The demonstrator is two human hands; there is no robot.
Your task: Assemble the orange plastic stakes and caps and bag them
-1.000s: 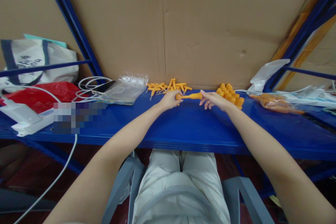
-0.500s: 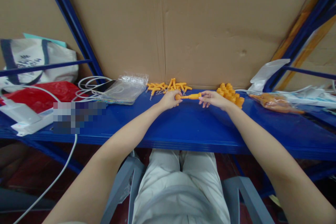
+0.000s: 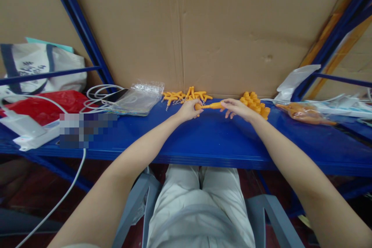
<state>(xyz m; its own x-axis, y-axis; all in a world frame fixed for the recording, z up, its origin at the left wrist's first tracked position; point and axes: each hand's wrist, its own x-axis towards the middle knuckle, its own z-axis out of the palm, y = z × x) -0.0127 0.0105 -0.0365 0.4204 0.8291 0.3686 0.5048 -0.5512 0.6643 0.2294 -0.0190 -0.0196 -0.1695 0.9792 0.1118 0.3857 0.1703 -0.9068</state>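
Just above the blue table, both hands are on an orange corkscrew (image 3: 213, 105) held level between them. My left hand (image 3: 189, 111) is closed round the handle end. At the other end is an orange sleeve-like part, and my right hand (image 3: 236, 108) pinches its tip between thumb and index finger, with the other fingers loosely curled. Behind my left hand lie several orange T-shaped handles (image 3: 192, 93) with metal spirals. A pile of orange knobbed pieces (image 3: 254, 104) sits beside my right hand.
Clear plastic bags (image 3: 139, 99), white cables (image 3: 101, 97) and a white power strip (image 3: 36, 131) lie to the left, near a red bag (image 3: 52, 104). On the right is a plastic bag of orange parts (image 3: 305, 113). Cardboard (image 3: 186, 27) stands behind the blue table (image 3: 215, 143).
My right hand has shifted slightly at the sleeve's end, its fingers turned a little. The corkscrew's right end is raised slightly. My left hand stays almost in place.
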